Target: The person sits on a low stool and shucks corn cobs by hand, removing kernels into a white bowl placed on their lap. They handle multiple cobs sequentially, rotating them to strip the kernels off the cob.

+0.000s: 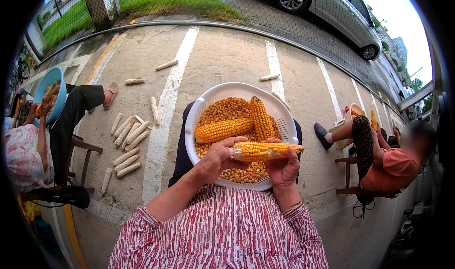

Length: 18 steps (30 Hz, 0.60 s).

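Observation:
Between my two hands lies a yellow ear of dried corn (265, 151), held crosswise, with a pale patch where kernels are gone near its left end. My left hand (222, 158) grips that left end with thumb and fingers. My right hand (284, 164) holds the other end, thumb on the near side. Under them a white plastic colander (190, 141) rests on my lap. Loose corn kernels (225, 109) fill its bottom, and two more ears, one lying leftward (224, 129) and one pointing away (262, 118), rest on the kernels.
Bare corn cobs (137, 133) lie scattered on the concrete floor (213, 52), mostly at left. A seated person (26, 151) holds a blue basin (61, 103) at far left. Another seated person (394, 169) is at right on a wooden chair (346, 176). A chain-link fence (170, 2) stands ahead.

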Tool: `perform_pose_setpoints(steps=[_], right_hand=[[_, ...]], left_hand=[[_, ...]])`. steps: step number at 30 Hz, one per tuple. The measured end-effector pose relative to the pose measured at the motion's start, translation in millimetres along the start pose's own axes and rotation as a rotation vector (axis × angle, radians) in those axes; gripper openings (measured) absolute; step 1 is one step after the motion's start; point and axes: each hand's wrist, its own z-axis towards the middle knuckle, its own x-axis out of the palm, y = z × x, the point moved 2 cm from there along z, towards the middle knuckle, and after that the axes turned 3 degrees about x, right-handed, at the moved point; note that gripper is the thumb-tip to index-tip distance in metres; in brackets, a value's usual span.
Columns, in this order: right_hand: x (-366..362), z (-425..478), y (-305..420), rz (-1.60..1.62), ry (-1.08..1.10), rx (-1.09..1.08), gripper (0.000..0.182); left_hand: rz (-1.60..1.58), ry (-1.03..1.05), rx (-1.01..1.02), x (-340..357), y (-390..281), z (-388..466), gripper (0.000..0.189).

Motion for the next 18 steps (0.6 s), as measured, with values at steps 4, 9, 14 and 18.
perform_pose_setpoints(steps=[4,9,14,18], right_hand=[[0,0,0,-0.004,0.003,0.011,0.036],[0,0,-1,-0.029,0.019,0.022,0.036],[0,0,-1,-0.029,0.03,0.032,0.034],[-6,1,-1,-0.039,0.035,0.017,0.036]], left_hand=[[0.0,-0.067,-0.056,2,-2,1,0.053],[0.169,-0.059,-0.021,-5,10,2,0.047],[0.174,-0.043,-0.052,-4,8,1,0.046],[0.179,0.009,-0.075,-3,5,0,0.048]])
